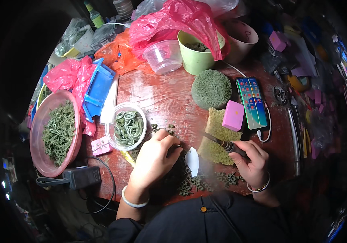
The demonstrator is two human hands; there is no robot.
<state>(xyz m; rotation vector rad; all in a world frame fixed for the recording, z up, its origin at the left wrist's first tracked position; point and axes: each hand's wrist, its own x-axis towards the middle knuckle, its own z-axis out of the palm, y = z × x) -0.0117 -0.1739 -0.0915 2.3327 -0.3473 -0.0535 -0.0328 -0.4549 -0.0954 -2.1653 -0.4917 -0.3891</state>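
With its thumb and fingers pinched, my left hand (153,156) is closed above a spread of small dark green pieces (186,184); whatever it grips is mostly hidden. A small torn white paper (192,163) lies just right of its fingertips. My right hand (255,164) is wrapped round the dark handle of a soldering iron (235,148), its metal tip aimed left toward the left hand. Beneath the tip is a yellow-green, sponge-like slab (217,128). A clear round tub (108,128) of green rings (129,127) stands beyond my left hand.
A pink block (233,116) rests on the slab's corner, near a round green pad (212,89) and a lit phone (252,103) on a cable. At left are a pink bowl (77,139) of green pieces and a power bank (85,177). Buckets and plastic bags line the back.
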